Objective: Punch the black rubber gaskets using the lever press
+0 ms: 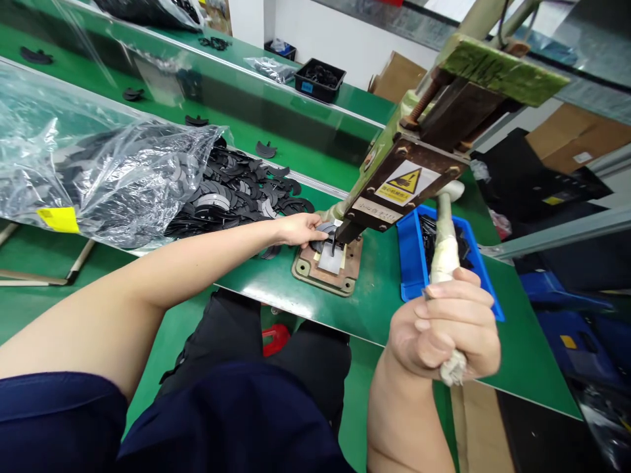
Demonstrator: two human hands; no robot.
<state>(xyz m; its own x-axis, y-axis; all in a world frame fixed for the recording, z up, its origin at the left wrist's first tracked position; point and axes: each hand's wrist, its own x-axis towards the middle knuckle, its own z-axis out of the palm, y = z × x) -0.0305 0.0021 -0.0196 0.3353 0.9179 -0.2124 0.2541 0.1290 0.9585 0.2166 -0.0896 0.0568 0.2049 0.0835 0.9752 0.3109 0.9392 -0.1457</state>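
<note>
My left hand point(300, 230) pinches a black curved plastic part point(321, 238) at the base of a hand press point(407, 174). The part lies under the press ram, beside a small metal plate point(330, 258) on the brown base point(315, 279). My right hand point(448, 322) is wrapped around the press lever point(446, 243), whose grip is bound in pale tape. Behind that lever stands a blue bin point(411, 256) holding black parts. Where the ram meets the part is too small to make out.
Left of the press, a heap of black curved parts point(236, 190) spills from a clear plastic bag point(123, 177). A green conveyor belt point(162, 108) behind carries several scattered parts. A black bin point(320, 80) stands on the far ledge. The green table's front edge is near my legs.
</note>
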